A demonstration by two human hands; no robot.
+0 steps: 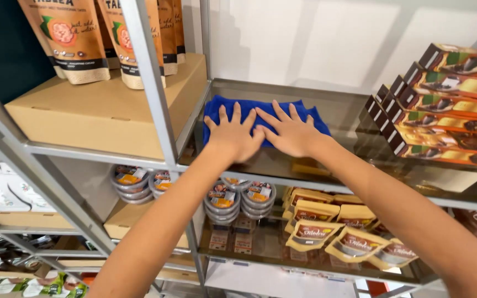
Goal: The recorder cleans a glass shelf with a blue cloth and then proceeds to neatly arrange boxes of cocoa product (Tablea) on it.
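A blue cloth (252, 107) lies spread on the glass shelf (349, 118) in the middle of the view. My left hand (232, 135) presses flat on the cloth's left part, fingers spread. Beside it, touching at the thumb side, my right hand (291, 131) lies flat on the right part with fingers apart. Neither hand grips anything; both palms rest on the fabric.
Stacked brown and gold boxes (443, 105) stand at the shelf's right. A cardboard box (106, 113) with standing pouches (75, 38) sits on the left shelf behind a metal upright (150, 83). Round tubs (238, 198) and yellow pouches (327, 229) fill the shelf below.
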